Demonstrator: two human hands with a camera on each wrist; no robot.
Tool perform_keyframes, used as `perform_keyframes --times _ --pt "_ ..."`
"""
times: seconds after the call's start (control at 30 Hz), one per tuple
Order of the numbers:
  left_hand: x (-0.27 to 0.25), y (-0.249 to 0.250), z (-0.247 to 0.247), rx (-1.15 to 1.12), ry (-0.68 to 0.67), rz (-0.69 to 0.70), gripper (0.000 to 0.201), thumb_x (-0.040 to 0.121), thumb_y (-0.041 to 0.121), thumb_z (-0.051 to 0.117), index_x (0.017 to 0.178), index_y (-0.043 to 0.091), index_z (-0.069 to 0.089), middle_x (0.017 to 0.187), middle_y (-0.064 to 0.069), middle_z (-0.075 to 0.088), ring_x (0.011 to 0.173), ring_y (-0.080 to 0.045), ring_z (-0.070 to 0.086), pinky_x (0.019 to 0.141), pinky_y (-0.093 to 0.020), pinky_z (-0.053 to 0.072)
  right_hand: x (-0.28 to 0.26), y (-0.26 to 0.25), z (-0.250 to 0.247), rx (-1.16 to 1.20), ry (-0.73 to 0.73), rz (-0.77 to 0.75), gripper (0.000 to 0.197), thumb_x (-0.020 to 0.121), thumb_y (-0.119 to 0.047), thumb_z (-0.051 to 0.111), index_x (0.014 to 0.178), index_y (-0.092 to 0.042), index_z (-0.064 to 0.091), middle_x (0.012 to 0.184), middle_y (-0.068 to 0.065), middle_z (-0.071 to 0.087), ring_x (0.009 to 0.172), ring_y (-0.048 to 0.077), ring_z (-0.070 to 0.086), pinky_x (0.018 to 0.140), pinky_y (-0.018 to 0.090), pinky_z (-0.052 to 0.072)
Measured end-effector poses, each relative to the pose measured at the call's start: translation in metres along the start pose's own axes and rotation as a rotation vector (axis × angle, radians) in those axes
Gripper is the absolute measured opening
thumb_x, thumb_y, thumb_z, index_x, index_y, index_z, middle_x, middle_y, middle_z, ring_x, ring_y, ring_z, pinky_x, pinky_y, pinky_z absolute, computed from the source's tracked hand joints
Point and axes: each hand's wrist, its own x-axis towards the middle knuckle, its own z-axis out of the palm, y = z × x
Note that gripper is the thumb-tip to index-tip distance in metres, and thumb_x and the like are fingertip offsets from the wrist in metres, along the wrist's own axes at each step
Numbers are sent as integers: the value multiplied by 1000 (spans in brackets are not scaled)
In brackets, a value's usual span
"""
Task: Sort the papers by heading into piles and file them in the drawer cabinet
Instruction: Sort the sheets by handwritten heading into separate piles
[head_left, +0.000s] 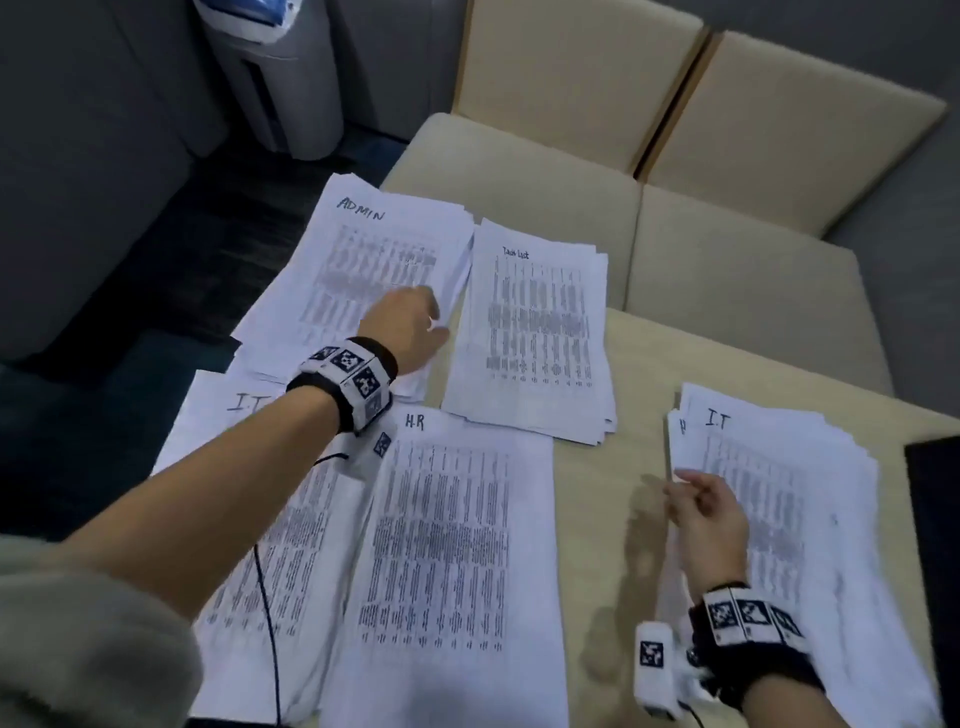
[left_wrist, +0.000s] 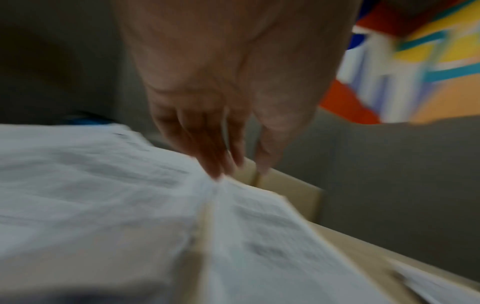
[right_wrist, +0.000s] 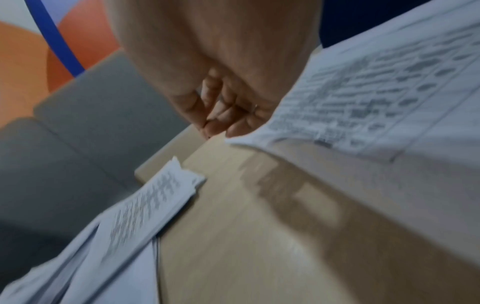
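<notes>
Nearest, on the table (head_left: 618, 467), the HR pile (head_left: 457, 545) lies headed "H.R", with an "I.T" pile (head_left: 249, 519) just left of it under the left forearm. Right of them, the right hand (head_left: 709, 519) rests at the left edge of the stack (head_left: 789, 519), also headed "I.T"; its fingers (right_wrist: 221, 115) curl and pinch the edge of the sheets. Farther off, the left hand (head_left: 408, 327) reaches onto the ADMIN pile (head_left: 363, 260), headed "ADMIN", its straight fingers (left_wrist: 215, 152) touching the paper near that pile's right edge. Just beside it lies the Task List pile (head_left: 535, 332), headed "Task List".
</notes>
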Motion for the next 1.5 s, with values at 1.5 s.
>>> perform_keyframes --times 1.5 --pt "-154 266 226 -423 132 -56 32 80 -15 50 83 13 65 76 -1 66 68 -15 60 59 -25 51 66 90 -265 441 -283 363 35 76 9 64 110 10 65 113 28 68 101 41 68 80 44 57"
